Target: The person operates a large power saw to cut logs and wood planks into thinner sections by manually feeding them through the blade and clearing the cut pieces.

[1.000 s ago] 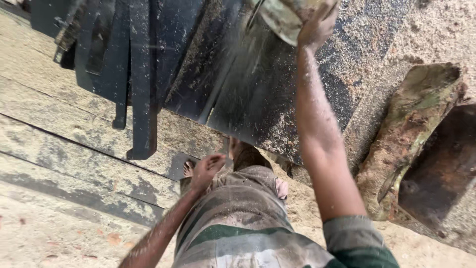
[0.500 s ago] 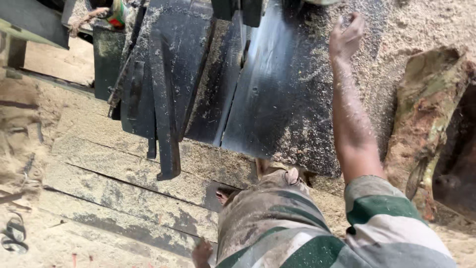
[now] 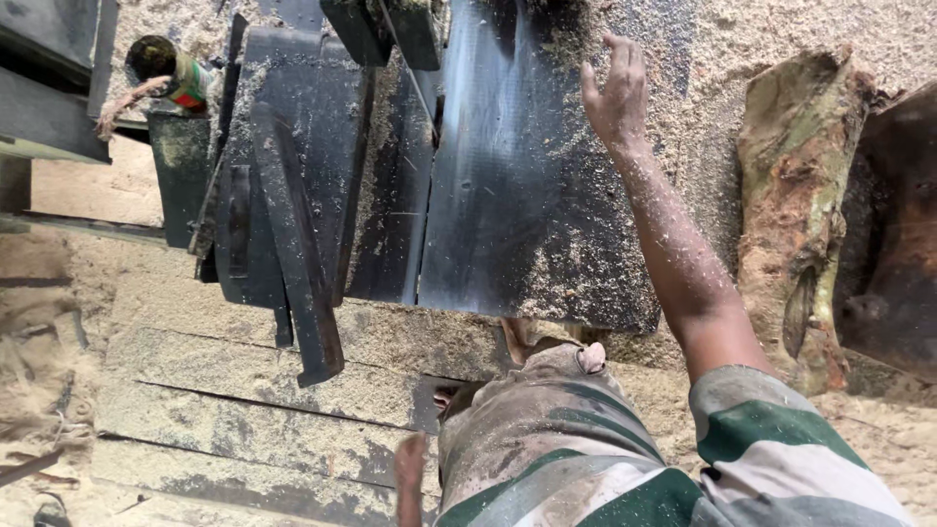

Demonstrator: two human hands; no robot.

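On dusty metal plate (image 3: 527,205): right hand (image 3: 615,93) spread

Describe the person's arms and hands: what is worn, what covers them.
Both hands are bare, no gloves. The right hand and its forearm are speckled with sawdust, and a short sleeve striped green and grey ends above the elbow. The left hand shows only partly at the bottom edge, also bare. No watch or rings show.

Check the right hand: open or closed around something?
Open. The right hand has its fingers spread and holds nothing, reaching over the dark metal plate dusted with sawdust; contact cannot be told.
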